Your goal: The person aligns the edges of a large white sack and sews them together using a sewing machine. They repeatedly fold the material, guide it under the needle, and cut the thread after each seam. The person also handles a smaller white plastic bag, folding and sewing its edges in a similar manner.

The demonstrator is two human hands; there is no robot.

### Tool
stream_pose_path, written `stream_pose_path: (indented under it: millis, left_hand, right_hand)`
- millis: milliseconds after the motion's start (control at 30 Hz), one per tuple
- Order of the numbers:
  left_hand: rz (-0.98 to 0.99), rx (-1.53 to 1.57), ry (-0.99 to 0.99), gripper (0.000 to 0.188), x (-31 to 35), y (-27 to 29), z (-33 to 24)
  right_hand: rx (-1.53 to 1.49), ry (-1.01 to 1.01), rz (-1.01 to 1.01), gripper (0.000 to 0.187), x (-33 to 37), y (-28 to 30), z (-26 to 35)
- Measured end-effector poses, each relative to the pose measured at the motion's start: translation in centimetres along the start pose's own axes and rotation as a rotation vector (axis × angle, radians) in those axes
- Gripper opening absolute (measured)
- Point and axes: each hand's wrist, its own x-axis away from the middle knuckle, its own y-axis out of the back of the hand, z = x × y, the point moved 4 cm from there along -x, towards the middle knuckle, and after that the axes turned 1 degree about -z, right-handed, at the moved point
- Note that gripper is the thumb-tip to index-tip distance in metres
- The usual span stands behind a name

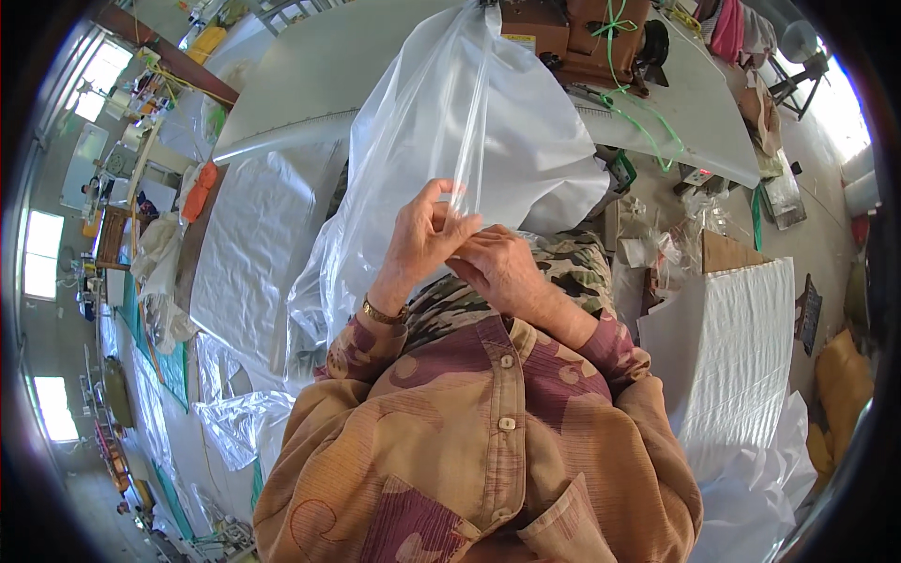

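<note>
A translucent plastic sheet [540, 141] hangs in folds from the sewing machine [601, 38] down toward my lap. My left hand [424, 233] is closed on a gathered fold of it, thumb and fingers pinched together. Right beside it, touching or nearly so, my right hand [502, 267] has its fingers curled inward. Its fingertips are hidden, so what they grip cannot be made out. Both hands are just above my camouflage trousers, in front of my shirt.
The grey worktable [291, 89] carries the brown machine, tied with green string [615, 28]. Stacked silvery-white sheets [263, 244] lie to my left. On my right stands a pile of white sheeting [737, 347], with crumpled plastic [760, 507] below it. An orange bundle [199, 192] hangs at far left.
</note>
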Motion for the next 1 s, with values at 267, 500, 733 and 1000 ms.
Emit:
stream_pose_path:
  millis: [267,500,733,1000]
  left_hand:
    - [-0.156,0.125,0.041,0.023,1.0,0.8,0.9]
    - [-0.184,0.146,-0.165,0.022,0.2,1.8,-2.9]
    - [-0.01,0.263,-0.025,0.011,-0.1,0.5,-2.9]
    - [-0.01,-0.042,-0.111,0.007,-0.1,-1.5,-3.5]
  right_hand:
    - [0.001,-0.522,-0.882,0.038,5.2,6.0,-14.7]
    - [0.386,-0.598,-0.706,0.055,4.0,7.3,-23.8]
    - [0.349,-0.181,0.155,0.019,1.3,7.9,-8.1]
    - [-0.294,-0.2,0.027,0.03,2.7,5.2,0.1]
